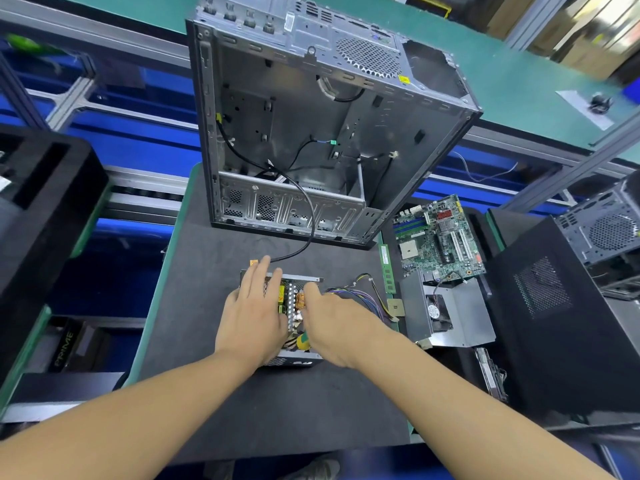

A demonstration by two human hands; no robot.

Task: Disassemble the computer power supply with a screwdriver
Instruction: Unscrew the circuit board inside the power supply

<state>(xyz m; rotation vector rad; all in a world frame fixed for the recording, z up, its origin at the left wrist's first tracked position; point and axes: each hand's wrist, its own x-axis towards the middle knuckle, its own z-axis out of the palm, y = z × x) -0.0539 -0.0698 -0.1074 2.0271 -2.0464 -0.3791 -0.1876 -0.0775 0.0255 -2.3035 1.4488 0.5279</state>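
Head view: open grey metal power supply box (294,301) sits mid-desk on the dark mat (277,410), just near of the empty grey steel computer case (311,133). Lid off, circuit board exposed. Left hand (254,313) lies flat on its left half, grip spread, fingers straight. Right hand (336,323) reaches into the right half by the copper coil. Can't tell its grip: a green-and-yellow screwdriver handle (300,340) shows just under that palm, held or only lying there, unclear.

Risks: fingers on a bare board, and capacitors may hold charge. Lifting the board with a screw left in would flex or crack it. The coloured wire bundle (353,294) exiting right could snag.

Hidden: screwdriver tip, any remaining screws, board's near edge under both hands.
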